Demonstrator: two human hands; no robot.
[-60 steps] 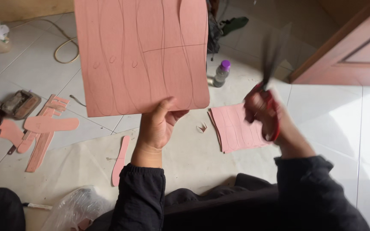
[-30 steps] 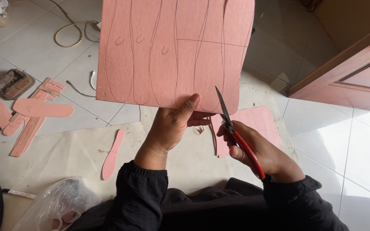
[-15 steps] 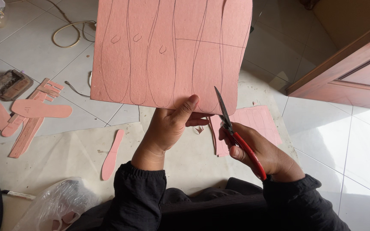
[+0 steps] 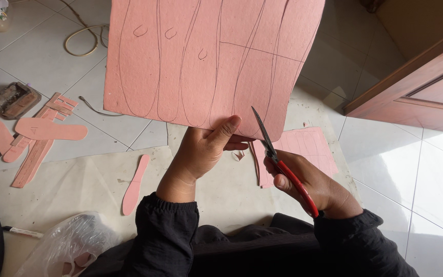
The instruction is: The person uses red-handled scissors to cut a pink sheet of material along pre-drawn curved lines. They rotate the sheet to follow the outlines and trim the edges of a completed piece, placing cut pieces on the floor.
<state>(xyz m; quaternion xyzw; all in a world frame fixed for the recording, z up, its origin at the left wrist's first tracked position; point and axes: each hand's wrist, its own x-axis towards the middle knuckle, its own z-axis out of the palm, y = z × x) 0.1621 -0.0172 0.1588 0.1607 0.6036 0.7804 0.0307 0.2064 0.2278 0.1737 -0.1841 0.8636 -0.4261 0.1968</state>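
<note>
My left hand (image 4: 203, 151) grips the lower edge of a large pink board (image 4: 206, 56) marked with curved pencil outlines, holding it up in front of me. My right hand (image 4: 314, 182) holds red-handled scissors (image 4: 278, 159); their blades rest against the board's lower edge, just right of my left thumb. Both arms wear black sleeves.
A smaller pink sheet (image 4: 303, 151) lies on the floor under the scissors. One pink sole cut-out (image 4: 135, 184) lies on the pale mat. More pink cut-outs and strips (image 4: 42, 133) lie at left. A plastic bag (image 4: 73, 246) sits bottom left, a cord (image 4: 80, 43) at the back, a wooden door (image 4: 416, 87) at right.
My right hand brought the scissors from the right side up to the board's lower edge. The board shifted right and closer; little has moved in the last half second.
</note>
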